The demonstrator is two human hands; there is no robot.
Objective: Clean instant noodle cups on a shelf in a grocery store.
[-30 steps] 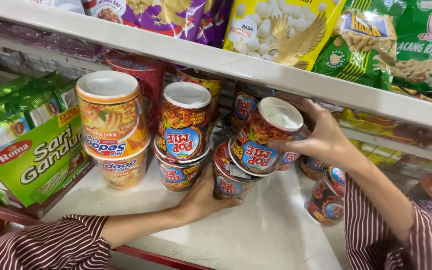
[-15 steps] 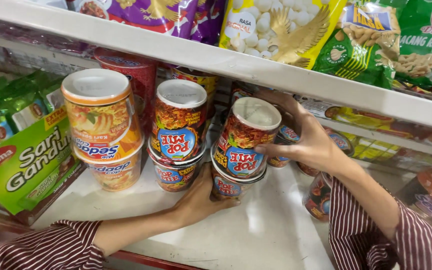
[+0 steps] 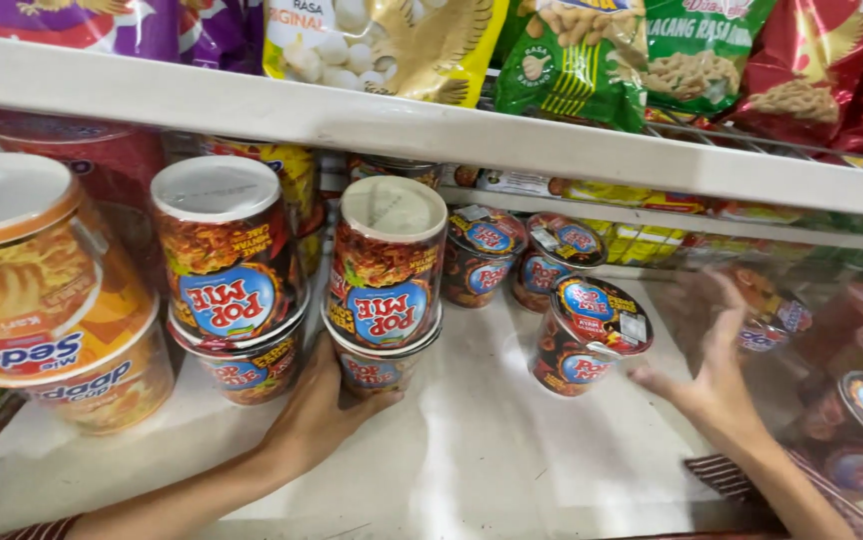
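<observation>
1. On the white shop shelf [image 3: 512, 450], under a rack of snack bags, the left hand [image 3: 317, 420] rests against the base of a two-high stack of dark red paper noodle cups with pale foil lids [image 3: 384, 290], its fingers curled round the lower cup and not fully closed.
2. The right hand [image 3: 717, 385] is blurred, with fingers spread and holding nothing. It hovers just beside a single short dark noodle cup with a printed foil lid [image 3: 587, 335], which leans tilted on the shelf, apart from the stack.
3. A second stack of red-and-orange noodle cups [image 3: 227, 280] stands just left of the held stack, and a stack of wide orange noodle cups [image 3: 47, 300] stands further left. More short dark cups [image 3: 522, 250] sit behind, near the back.
4. These cups are judged light, since dry noodles weigh little. Their thin walls would likely dent under a hard squeeze, and the glossy print may be somewhat slippery.
5. The foil lids look fragile, so the side wall is the better place to hold, low down on the bottom cup when a stack is handled.
6. The stack appears top-heavy, and a push near the upper cup could tip it.
</observation>
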